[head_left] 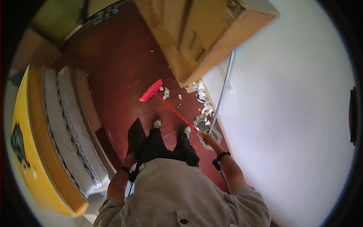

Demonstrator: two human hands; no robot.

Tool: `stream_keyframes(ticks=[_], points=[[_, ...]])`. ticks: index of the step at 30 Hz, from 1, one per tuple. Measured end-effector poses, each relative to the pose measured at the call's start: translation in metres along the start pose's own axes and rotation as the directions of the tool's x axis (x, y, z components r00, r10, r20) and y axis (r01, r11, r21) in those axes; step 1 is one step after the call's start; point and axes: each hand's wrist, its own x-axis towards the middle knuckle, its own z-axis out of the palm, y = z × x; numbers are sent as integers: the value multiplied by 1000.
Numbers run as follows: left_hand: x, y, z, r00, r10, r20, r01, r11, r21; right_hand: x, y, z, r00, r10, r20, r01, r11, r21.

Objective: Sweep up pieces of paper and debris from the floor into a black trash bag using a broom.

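Note:
My right hand (207, 140) is closed round the red handle of a broom (152, 90). The broom's pink-red head rests on the dark red floor ahead of my feet, beside white scraps (166, 93). My left hand (131, 160) hangs low by my left leg, at the lower end of a dark flat pan (136, 137) that looks like a dustpan; its fingers are mostly hidden. More crumpled white litter (204, 102) lies along the foot of the wall, right of the broom.
A mop (196, 122) with a grey fringed round head and a long grey pole (226, 81) leans against the white wall (291, 113). A wooden cabinet (230, 41) stands ahead to the right. On the left is a bed with mattresses (68, 125) and a yellow wooden end board (36, 151).

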Motion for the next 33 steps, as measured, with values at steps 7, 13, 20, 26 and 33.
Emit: stream_keyframes(ticks=[7,13,20,26,33], points=[[115,-94,-26,860,81,504,-246,930,272,-188,-44,138,912,392,116,-295,434,851],[143,-74,-28,695,-369,617,-50,831,554,-294,-173,231,726,684,71,-609,592,527],[154,51,-100,799,-176,576,-233,791,565,-363,-250,365,527,842,111,-498,201,844],[179,89,-94,736,180,652,-448,852,271,-330,-231,413,402,913,72,-624,215,752],[230,83,-153,857,-90,508,152,985,-83,-288,-236,419,461,883,-88,-408,299,863]])
